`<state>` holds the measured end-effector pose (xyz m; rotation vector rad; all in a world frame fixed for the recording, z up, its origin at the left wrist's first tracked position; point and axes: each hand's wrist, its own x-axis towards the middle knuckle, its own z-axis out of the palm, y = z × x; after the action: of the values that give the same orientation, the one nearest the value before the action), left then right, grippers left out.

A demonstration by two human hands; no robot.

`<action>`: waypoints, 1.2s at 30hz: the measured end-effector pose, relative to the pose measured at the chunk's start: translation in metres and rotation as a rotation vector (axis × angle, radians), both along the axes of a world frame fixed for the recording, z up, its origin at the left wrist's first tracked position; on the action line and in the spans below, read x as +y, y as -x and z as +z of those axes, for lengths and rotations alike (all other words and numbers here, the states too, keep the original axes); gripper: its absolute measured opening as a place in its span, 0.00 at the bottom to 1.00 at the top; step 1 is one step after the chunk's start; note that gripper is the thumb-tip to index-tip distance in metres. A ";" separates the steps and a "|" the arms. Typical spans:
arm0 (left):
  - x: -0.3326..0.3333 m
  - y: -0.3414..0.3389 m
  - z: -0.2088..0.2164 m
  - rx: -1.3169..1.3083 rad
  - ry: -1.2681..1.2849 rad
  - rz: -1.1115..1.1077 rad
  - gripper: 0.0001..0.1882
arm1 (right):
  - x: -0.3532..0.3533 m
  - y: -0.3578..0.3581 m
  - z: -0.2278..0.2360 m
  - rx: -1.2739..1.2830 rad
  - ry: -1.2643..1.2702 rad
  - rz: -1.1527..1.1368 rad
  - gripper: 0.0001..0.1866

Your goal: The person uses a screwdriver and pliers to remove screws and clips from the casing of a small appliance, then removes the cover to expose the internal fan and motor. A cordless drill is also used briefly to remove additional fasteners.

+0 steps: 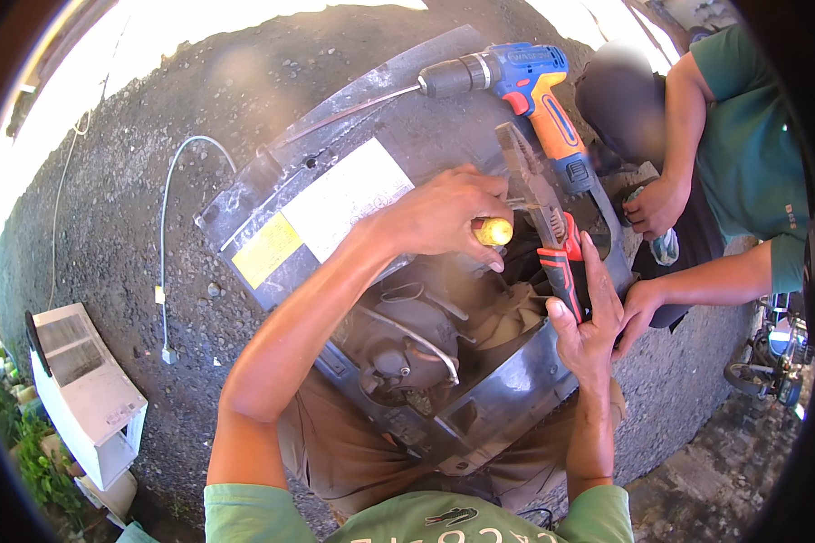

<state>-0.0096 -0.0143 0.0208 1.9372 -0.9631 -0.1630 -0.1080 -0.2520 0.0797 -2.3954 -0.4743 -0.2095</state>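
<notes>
My left hand is closed around a screwdriver with a yellow handle, its handle end facing up. My right hand grips a pair of pliers by red and black handles; the worn jaws point up and away from me. Both tools are over a dusty, dark machine housing in front of my knees. Inside it sit a round motor and a pale fan. My left fingers and the pliers hide the screwdriver's tip.
A blue and orange cordless drill with a long bit lies across the housing's far side, near white and yellow labels. A co-worker's hands are close on the right. A grey cable and white box lie left.
</notes>
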 end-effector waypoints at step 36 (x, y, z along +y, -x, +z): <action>-0.002 -0.004 -0.005 -0.050 0.062 -0.034 0.24 | -0.010 0.015 0.004 -0.089 0.013 -0.108 0.43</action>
<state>-0.0053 -0.0159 0.0158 1.8766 -1.0224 -0.1031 -0.1232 -0.2618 0.0841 -2.4348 -0.3881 -0.3629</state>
